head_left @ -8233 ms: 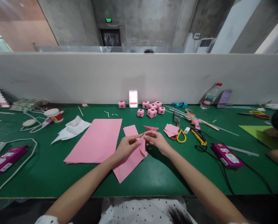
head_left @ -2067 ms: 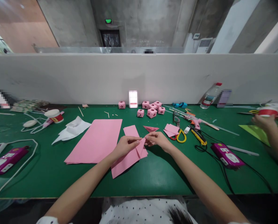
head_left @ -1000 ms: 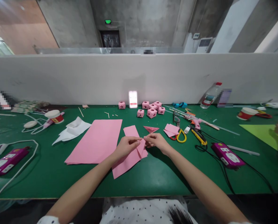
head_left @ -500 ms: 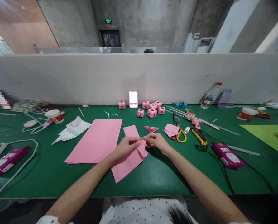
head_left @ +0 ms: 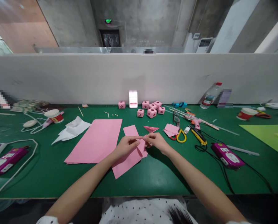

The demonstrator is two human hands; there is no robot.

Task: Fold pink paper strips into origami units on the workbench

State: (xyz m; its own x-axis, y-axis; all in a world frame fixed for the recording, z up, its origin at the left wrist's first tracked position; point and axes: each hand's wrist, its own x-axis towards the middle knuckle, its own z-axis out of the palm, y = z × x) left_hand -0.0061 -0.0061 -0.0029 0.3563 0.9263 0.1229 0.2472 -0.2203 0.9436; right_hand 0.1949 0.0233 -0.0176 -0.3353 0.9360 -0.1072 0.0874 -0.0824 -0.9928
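Between my two hands is a small folded piece of pink paper [head_left: 141,147], raised over a pink paper strip [head_left: 127,165]. My left hand [head_left: 129,145] pinches its upper left edge. On the other side, my right hand [head_left: 156,142] pinches the upper right corner, and the fingertips of both hands nearly meet. Just beyond them lies a folded pink paper piece [head_left: 150,128]. Large pink sheets [head_left: 98,141] rest to the left of my left hand. A few small pink paper squares [head_left: 171,129] lie beyond my right hand.
Several pink paper cubes [head_left: 152,112] stand near the partition [head_left: 87,81], beside a propped phone [head_left: 133,99]. To the right are yellow-handled scissors [head_left: 181,136], a yellow cutter [head_left: 199,137], a pink glue gun [head_left: 196,123] and a purple box with cords [head_left: 227,155]. White tissue [head_left: 72,129] lies left.
The pink strip's near end has shifted slightly upward. My hands keep their pinch on the folded paper, with only a tiny movement of the fingers.
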